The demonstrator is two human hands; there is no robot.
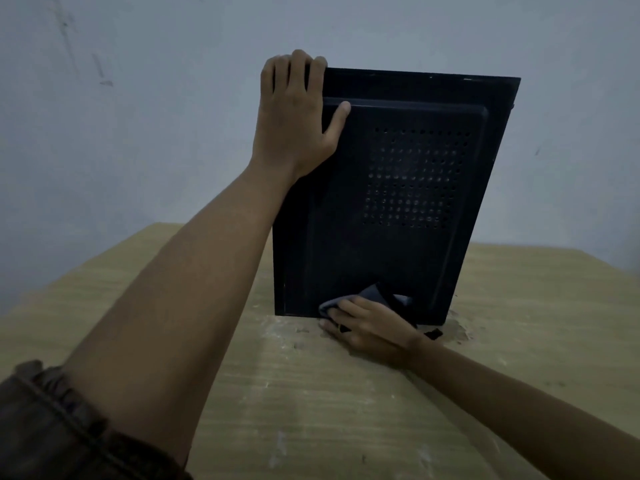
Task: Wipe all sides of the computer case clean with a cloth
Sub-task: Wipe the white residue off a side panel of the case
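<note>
Curls left grip (294, 112) over top corner of upright computer case (398, 254). Presses cloth (370, 294), clutched in right grip (367, 330), at its foot; next stroke likely upward along long axis.

Colour log, one view. Your computer case (346, 244) reads flat black on every face shown. Its side panel carries a regular grid of small round holes, some glinting pale grey. Cloth (372, 295): mid grey, darker in the folds, no print. Table (311, 393): pale tan wood grain in fine horizontal streaks, with whitish scuffed blotches near the case's foot. Wall (138, 116): pale blue-grey, with a few dark smudges. Your sleeve (52, 427): dark brownish grey, plain.
</note>
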